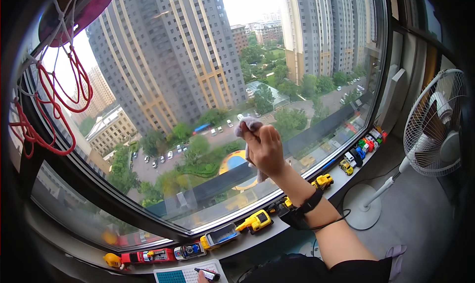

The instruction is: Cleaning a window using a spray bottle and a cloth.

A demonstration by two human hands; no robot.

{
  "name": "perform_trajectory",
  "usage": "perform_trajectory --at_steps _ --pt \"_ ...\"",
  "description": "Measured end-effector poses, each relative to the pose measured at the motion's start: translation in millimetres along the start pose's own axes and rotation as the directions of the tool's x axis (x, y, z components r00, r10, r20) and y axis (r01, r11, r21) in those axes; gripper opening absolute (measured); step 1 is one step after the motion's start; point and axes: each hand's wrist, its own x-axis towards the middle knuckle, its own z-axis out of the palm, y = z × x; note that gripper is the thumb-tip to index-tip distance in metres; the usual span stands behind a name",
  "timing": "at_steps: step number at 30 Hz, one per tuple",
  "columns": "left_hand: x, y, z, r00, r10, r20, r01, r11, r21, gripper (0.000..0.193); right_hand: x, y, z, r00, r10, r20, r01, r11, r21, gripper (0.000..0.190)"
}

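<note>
My right hand [264, 147] is closed on a grey-purple cloth [250, 126], held up at the large window pane [207, 134]. Part of the cloth hangs below the fist. A black strap with a small device and a cable sits around that wrist. At the bottom edge, my left hand [202, 277] shows only in part, with a black marker-like object [207, 274] in its fingers. Under it lies a white-framed board [219, 264] with teal and white sections.
Toy vehicles line the windowsill [274, 234], among them a yellow excavator [256, 221], a dump truck [222, 236] and a red fire truck [152, 256]. A standing fan [434, 127] is at the right. A red and white net [55, 105] hangs upper left. Purple slippers [396, 259] lie on the floor.
</note>
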Motion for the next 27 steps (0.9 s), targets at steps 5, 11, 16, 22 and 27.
perform_trajectory --at_steps 5,11,16,22,27 --pt "5 -5 1 1.000 0.010 0.004 -0.010 1.000 -0.008 0.063 11 6 -12 0.995 -0.007 0.104 0.008 1.000 -0.016 0.025" --pt "44 -25 -18 0.997 0.077 0.007 -0.075 0.981 -0.177 0.040 147 53 2 0.965 -0.192 -0.176 0.149 0.961 -0.231 0.035" --pt "59 -41 -31 0.995 0.092 -0.043 -0.098 0.980 -0.174 0.037 277 83 9 0.865 -0.223 -0.450 0.213 0.974 -0.073 0.028" --pt "68 -47 -34 0.993 0.091 -0.072 -0.099 0.988 -0.121 0.041 244 68 18 0.798 -0.117 -0.591 0.093 0.993 -0.071 0.020" --pt "38 -25 -51 0.983 -0.163 0.085 0.171 0.980 -0.101 0.060 55 5 35 0.949 0.297 -0.102 -0.296 0.955 0.029 0.046"
